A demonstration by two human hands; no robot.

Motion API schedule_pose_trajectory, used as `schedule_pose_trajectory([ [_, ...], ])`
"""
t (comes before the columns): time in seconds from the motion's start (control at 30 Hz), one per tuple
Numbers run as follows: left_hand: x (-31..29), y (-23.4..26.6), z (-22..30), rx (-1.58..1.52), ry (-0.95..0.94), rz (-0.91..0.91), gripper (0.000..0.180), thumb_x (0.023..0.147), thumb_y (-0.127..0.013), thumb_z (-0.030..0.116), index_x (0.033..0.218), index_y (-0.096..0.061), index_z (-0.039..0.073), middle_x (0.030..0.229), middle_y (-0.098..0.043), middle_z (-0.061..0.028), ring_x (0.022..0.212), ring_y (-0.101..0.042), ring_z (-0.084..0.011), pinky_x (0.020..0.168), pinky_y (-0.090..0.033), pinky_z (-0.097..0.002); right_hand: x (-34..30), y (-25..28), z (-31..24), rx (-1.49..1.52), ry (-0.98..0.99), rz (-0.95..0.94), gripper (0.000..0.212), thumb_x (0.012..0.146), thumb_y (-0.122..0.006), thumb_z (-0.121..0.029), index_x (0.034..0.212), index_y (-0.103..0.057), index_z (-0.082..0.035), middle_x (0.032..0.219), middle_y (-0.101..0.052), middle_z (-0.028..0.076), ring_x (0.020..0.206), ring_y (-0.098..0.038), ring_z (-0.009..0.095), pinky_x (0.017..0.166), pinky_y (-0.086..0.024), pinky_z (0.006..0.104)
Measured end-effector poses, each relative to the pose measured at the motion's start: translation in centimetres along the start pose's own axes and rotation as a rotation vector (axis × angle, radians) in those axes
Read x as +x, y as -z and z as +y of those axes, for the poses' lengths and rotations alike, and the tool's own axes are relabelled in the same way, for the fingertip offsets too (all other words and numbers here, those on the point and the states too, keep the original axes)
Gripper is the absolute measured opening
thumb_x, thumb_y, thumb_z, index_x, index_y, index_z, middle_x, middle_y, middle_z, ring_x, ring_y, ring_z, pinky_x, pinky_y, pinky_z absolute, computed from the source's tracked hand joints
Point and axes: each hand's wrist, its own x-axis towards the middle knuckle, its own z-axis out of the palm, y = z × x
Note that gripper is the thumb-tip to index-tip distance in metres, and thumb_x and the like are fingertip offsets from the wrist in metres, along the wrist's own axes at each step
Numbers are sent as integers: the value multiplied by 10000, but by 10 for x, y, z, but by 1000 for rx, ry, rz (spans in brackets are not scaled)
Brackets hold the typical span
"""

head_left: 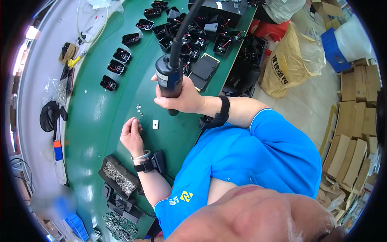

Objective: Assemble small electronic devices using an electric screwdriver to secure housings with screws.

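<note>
My right hand (pixel 186 96) is closed round a black electric screwdriver (pixel 168 76), held upright over the green table with its cable rising from the top. My left hand (pixel 132 136) hovers low by the table, thumb and fingertips pinched together; whatever they hold, if anything, is too small to make out. Just beyond those fingertips lie several small shiny metal pieces (pixel 139 108). A small whitish square block (pixel 155 124) with a dark hole rests to the right of my left hand, below the screwdriver.
Black housings with red wires (pixel 189 50) crowd the far table, with others in a row (pixel 116 66) to the left. Black panels (pixel 204 69) lie beyond my right hand. Nearer stand a black tray of small metal parts (pixel 119 177) and a black device (pixel 123 207). A yellow sack (pixel 284 64) stands right.
</note>
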Motion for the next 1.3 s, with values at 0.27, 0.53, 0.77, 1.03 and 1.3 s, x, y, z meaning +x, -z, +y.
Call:
schedule_pose_trajectory([
  [0.27, -38, -21, 41, -481, 241, -230, 137, 783, -550, 2, 918, -556, -23, 788, -581, -102, 624, -530, -132, 550, -439, -216, 23, -1, -55, 456, 149, 23, 474, 689, -505, 17, 1126, -333, -43, 669, -475, 70, 597, -509, 165, 583, -434, 325],
  [0.53, -50, -42, 40, -616, 400, -281, 149, 833, -498, 96, 885, -522, -41, 730, -531, -61, 600, -477, -112, 527, -392, -223, 15, -14, -50, 448, 160, -6, 492, 683, -491, 80, 1125, -291, -1, 674, -498, 61, 604, -518, 148, 592, -449, 290],
  [0.77, -54, -38, 30, -760, 406, -335, 153, 837, -511, 119, 905, -551, -12, 778, -566, -67, 629, -524, -110, 568, -441, -217, 16, -6, -40, 565, 155, -147, 466, 758, -484, -100, 1192, -317, -89, 769, -458, 55, 649, -446, 175, 613, -388, 334],
  [1.03, -53, -37, 25, -776, 385, -372, 169, 839, -518, 158, 893, -571, 7, 754, -570, -51, 624, -529, -94, 561, -446, -203, 16, -4, -38, 556, 118, -164, 461, 755, -485, -117, 1191, -338, -91, 766, -460, 51, 664, -454, 168, 617, -387, 330],
  [1.3, -56, -38, 24, -760, 387, -415, 190, 841, -518, 191, 882, -574, 15, 726, -569, -40, 614, -536, -91, 551, -445, -201, 15, -2, -40, 544, 118, -227, 462, 766, -499, -139, 1197, -339, -97, 769, -459, 41, 659, -445, 156, 602, -374, 320],
])
